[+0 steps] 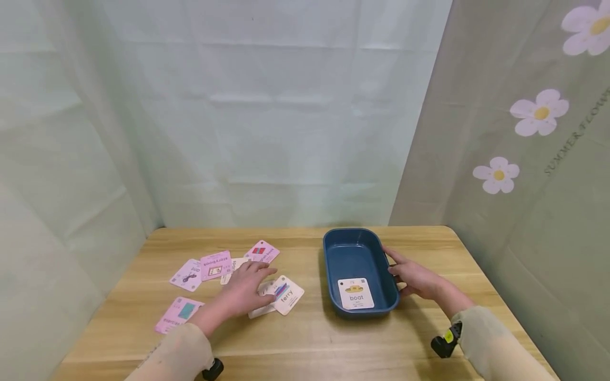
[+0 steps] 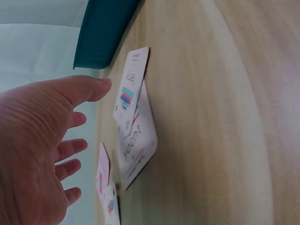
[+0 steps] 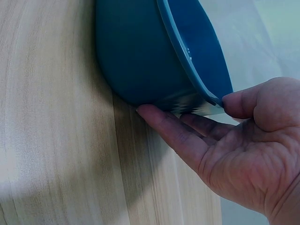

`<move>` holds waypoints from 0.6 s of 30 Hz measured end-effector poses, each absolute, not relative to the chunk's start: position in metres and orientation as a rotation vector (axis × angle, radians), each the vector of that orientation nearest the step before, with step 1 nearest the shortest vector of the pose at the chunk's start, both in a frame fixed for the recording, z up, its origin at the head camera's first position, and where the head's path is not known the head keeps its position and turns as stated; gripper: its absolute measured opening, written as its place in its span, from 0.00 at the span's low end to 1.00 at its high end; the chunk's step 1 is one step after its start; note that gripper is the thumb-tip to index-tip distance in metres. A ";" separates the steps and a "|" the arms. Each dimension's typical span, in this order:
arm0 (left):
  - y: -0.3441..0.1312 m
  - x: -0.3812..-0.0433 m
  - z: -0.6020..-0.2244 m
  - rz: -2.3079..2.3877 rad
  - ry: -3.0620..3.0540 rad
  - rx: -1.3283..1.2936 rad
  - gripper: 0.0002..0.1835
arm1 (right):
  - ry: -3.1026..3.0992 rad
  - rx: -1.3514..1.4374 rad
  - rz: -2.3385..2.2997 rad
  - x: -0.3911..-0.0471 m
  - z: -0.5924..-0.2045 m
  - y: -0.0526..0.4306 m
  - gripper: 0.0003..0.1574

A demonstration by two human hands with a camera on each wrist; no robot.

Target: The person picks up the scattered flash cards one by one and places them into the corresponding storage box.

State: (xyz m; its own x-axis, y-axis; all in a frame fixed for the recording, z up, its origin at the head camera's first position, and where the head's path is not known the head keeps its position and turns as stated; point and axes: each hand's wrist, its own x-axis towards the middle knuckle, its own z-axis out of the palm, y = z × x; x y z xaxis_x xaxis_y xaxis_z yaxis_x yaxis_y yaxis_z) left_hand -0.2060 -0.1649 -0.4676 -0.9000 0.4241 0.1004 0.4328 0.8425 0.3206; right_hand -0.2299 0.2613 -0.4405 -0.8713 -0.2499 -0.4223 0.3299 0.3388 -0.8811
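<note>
In the head view my left hand [image 1: 248, 288] hovers with spread fingers over the ferry card [image 1: 289, 295]. That card overlaps another white card [image 1: 261, 311], partly covered by the hand. The left wrist view shows the thumb [image 2: 91, 89] just beside the two cards, with nothing held. My right hand [image 1: 414, 275] rests against the right side of a blue rectangular tray [image 1: 333, 286]. From the right wrist, its fairly straight fingers [image 3: 173, 133] touch the outer wall low down, and the thumb meets the rim. Inside the tray lies a boat card [image 1: 356, 294].
Left of the ferry card lie a pink storybook card [image 1: 216, 265], a pale card with an ant [image 1: 187, 275], a pink card with a red picture [image 1: 262, 252], a cream card [image 1: 233, 269] behind the hand, and a pink card with a teal picture [image 1: 179, 314]. Curtains surround the wooden table [image 1: 305, 349].
</note>
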 end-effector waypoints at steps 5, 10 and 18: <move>-0.163 -0.203 -0.472 -0.523 -2.984 -0.723 0.36 | 2.116 0.058 -1.563 -0.229 -0.439 0.261 0.37; -0.161 -0.204 -0.477 -0.521 -2.966 -0.757 0.38 | 2.121 0.041 -1.549 -0.227 -0.437 0.262 0.38; -0.158 -0.203 -0.478 -0.510 -2.974 -0.749 0.38 | 2.103 0.043 -1.540 -0.229 -0.437 0.261 0.37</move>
